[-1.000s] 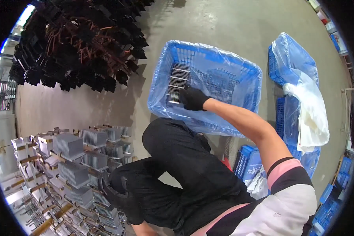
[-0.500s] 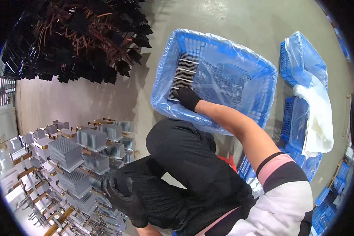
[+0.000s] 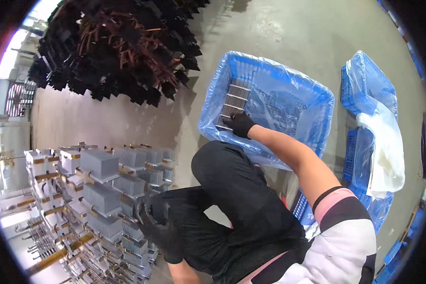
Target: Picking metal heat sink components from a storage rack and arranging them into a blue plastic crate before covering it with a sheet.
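Two gloved hands: right hand (image 3: 240,125) fingers pressing finned heatsinks (image 3: 232,103) inside the lined blue crate (image 3: 312,99); left hand (image 3: 152,222) fingers' grip unclear beside stacked heatsinks (image 3: 99,189).

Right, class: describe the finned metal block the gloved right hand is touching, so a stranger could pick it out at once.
Start at the big blue crate lined with clear plastic, on the grey floor. Inside, along its left wall, lies a row of silvery finned blocks. Yours is the nearest one, the only one under the black-gloved right hand; the others lie untouched beyond it.
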Available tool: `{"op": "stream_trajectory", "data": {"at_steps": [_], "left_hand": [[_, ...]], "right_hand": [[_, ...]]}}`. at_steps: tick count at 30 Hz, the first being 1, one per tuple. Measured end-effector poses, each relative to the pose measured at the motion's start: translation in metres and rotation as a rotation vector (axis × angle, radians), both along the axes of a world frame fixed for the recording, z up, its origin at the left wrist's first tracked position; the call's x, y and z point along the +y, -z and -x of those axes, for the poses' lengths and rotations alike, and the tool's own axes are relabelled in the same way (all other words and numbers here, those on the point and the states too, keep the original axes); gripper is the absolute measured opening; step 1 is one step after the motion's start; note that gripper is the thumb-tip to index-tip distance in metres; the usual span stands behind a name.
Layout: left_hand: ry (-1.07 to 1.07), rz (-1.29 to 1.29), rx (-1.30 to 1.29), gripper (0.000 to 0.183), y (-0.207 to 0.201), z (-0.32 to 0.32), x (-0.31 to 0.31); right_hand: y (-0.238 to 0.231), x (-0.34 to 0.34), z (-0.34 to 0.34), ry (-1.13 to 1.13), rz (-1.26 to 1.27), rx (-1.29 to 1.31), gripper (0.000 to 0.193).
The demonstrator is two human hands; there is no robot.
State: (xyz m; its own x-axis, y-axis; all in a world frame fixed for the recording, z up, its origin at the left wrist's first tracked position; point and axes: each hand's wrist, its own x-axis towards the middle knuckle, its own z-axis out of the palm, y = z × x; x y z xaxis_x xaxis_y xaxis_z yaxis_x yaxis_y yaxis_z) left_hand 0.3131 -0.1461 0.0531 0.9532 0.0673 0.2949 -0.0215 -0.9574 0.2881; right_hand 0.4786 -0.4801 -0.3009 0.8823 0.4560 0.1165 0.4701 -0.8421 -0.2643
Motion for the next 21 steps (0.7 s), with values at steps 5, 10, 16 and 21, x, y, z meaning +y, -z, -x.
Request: {"op": "stream_trajectory", "data": {"at_steps": [5, 10, 16, 21], "left_hand": [[-0.105, 0.105, -0.082, 0.035, -0.016, 0.045, 0.025], [-0.302, 0.258, -0.212, 0.030, 0.019, 0.130, 0.084], [-0.584, 0.683, -0.359, 0.017, 0.026, 0.194, 0.128], [-0.877, 0.978, -0.514, 0.018, 0.027, 0.256, 0.165]], "right_hand": [[-0.113, 0.021, -0.020, 0.194, -0.082, 0.240, 0.036], [-0.229, 0.047, -0.013, -0.051, -0.477, -0.190, 0.031], [-0.359, 0.121, 0.059, -0.400, -0.702, 0.087, 0.028], [-0.394, 0.183, 0.106, -0.605, -0.609, 0.254, 0.028]]}}
